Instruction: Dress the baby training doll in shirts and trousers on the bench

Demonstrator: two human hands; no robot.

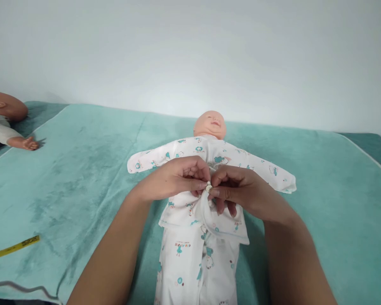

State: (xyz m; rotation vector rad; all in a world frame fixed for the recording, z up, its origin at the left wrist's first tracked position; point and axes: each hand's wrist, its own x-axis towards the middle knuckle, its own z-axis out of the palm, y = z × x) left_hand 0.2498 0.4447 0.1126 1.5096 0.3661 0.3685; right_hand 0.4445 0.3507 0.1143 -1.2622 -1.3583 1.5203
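A baby doll (pixel 210 123) lies on its back in the middle of a teal blanket (pixel 82 169), dressed in a white printed shirt (pixel 178 212) and matching trousers (pixel 193 271). My left hand (pixel 174 178) and my right hand (pixel 241 190) meet over the doll's chest. Both are closed in a pinch on a small pale button (pixel 208 187) and the shirt's front edge. The shirt's lower front flap hangs folded open below my right hand.
A second doll (pixel 6 123) in a pale top lies at the far left edge. A yellow tape measure (pixel 12 248) and a grey cable (pixel 19 289) lie at the blanket's near left. A plain white wall stands behind.
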